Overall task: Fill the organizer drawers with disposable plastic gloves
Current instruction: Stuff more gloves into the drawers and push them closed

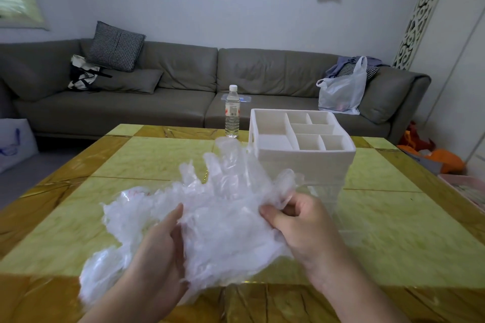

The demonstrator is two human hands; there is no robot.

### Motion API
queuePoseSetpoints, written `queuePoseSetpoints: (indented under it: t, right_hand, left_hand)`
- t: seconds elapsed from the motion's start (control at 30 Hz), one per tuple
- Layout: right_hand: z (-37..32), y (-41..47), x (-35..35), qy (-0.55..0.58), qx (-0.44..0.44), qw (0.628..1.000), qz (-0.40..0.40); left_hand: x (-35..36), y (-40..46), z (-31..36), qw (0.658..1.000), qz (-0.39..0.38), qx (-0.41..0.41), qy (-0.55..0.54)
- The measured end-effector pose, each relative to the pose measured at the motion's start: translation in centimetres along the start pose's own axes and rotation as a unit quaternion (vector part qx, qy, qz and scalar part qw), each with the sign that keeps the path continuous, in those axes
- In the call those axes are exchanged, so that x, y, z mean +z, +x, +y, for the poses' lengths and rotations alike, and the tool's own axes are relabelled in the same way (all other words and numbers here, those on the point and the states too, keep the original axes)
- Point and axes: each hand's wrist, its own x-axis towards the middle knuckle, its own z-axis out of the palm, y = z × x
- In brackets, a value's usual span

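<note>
Both hands are working a loose heap of clear plastic gloves (217, 207) at the near middle of the bench (388, 217). The left hand (157, 252) lies along the heap's 8 o'clock side, its fingers nearly straight and together, pressed against the plastic. The right hand (301, 223) grips the heap's 3 o'clock edge, its fingers curled and pinching a fold against the thumb. One glove's finger shapes stand up from the heap toward 12 o'clock.

The white organizer (301, 139) stands just beyond the heap at about 1 o'clock, its open top compartments showing nothing inside. Its lower front is hidden behind the plastic, so I cannot tell whether a drawer is open. A water bottle (232, 113) stands at the organizer's 9 o'clock.

This looks like the gathering step. The next move probably calls for bunching the gloves smaller and carrying them to a drawer.
</note>
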Motion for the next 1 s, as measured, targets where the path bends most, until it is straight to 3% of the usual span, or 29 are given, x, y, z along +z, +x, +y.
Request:
queuePoseSetpoints:
  t: [0.23,0.37,0.47,0.6,0.7,0.87,1.0]
  right_hand:
    - [0.0,0.0,-0.2,0.057,0.033,0.998,-0.006]
    - [0.1,0.0,-0.6,0.096,0.069,0.993,-0.028]
    - [0.1,0.0,-0.7,0.098,0.075,0.991,-0.04]
    - [0.1,0.0,-0.6,0.063,0.069,0.994,-0.048]
    - [0.0,-0.1,-0.2,0.051,0.072,0.995,-0.047]
    - [-0.2,-0.7,0.0,0.051,0.101,0.984,-0.136]
    - [-0.1,-1.4,0.9,-0.039,0.043,0.992,-0.11]
  left_hand:
    - [-0.6,-1.0,0.1,0.99,-0.102,-0.013,0.094]
    - [-1.5,-0.5,0.2,0.96,-0.204,-0.013,0.19]
    - [-1.3,-0.3,0.0,0.97,-0.18,-0.011,0.164]
    - [-1.6,0.2,-0.4,0.993,-0.07,-0.024,0.098]
    - [-1.6,0.3,-0.6,0.988,-0.037,0.037,0.148]
    - [-0.8,0.0,-1.0,0.947,0.002,0.147,0.287]
    - [-1.1,0.0,-1.3,0.941,-0.04,0.143,0.303]
